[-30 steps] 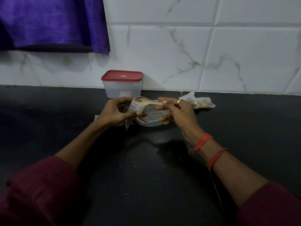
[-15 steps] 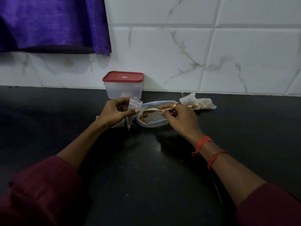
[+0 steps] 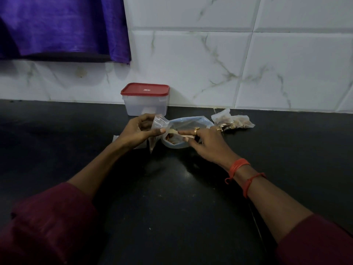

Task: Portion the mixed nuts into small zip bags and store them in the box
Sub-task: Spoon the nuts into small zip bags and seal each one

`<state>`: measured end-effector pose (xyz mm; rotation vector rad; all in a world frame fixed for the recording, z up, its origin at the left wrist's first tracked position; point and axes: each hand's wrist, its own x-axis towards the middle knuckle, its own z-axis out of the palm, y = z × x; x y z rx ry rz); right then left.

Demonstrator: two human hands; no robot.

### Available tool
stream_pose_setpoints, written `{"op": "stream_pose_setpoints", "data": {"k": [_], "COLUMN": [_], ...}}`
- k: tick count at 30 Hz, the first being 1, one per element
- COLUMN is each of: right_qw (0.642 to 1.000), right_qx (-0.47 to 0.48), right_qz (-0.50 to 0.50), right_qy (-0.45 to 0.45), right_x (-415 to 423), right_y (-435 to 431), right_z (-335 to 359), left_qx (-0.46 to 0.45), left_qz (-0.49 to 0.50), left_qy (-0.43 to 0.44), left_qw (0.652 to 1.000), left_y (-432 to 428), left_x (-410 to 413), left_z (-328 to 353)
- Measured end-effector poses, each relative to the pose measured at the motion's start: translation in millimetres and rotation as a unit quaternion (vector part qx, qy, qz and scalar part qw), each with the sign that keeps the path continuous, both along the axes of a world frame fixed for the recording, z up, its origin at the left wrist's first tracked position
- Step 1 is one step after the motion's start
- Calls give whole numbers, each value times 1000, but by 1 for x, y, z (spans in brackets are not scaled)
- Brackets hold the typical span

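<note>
left hand (image 3: 142, 131) grip: pinching small zip bag (image 3: 159, 123). right hand (image 3: 208, 144) grip: holding spoon (image 3: 173, 131) in nut tub (image 3: 193, 118). red-lidded box (image 3: 146, 104) 11 o'clock of tub, filled bags (image 3: 235, 122) 2 o'clock.

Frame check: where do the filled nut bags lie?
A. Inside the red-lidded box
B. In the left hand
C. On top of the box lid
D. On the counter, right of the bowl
D: the filled bags lie on the counter just right of the bowl, while the box stands shut by the wall.
</note>
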<state>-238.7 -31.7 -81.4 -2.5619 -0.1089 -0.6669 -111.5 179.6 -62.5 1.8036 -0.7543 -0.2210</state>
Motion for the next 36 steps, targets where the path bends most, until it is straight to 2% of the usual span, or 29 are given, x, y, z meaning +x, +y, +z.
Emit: {"op": "stream_pose_setpoints", "data": {"k": [6, 12, 15, 21, 26, 33, 36], "right_qw": [995, 996, 998, 992, 992, 982, 983], "right_qx": [-31, -17, -18, -123, -127, -172, -151], "right_qz": [-28, 32, 54, -19, -1, -36, -36], "right_qy": [-93, -77, -27, 7, -1, -77, -98], "right_x": [-6, -3, -2, 4, 4, 8, 7], "right_y": [-4, -1, -4, -1, -1, 2, 7], "right_z": [15, 7, 3, 2, 3, 12, 12], "left_qx": [7, -4, -2, -2, -5, -8, -12], "left_qz": [-5, -8, -20, -26, -24, -23, -26], "left_qy": [13, 40, 53, 63, 65, 69, 71], "left_qw": [1000, 999, 998, 998, 998, 997, 997], "left_y": [0, -2, -4, -6, -6, -7, -6], "left_x": [1, -2, -2, -4, -5, -6, -5], "left_z": [0, 0, -1, -2, -3, -3, -4]}}
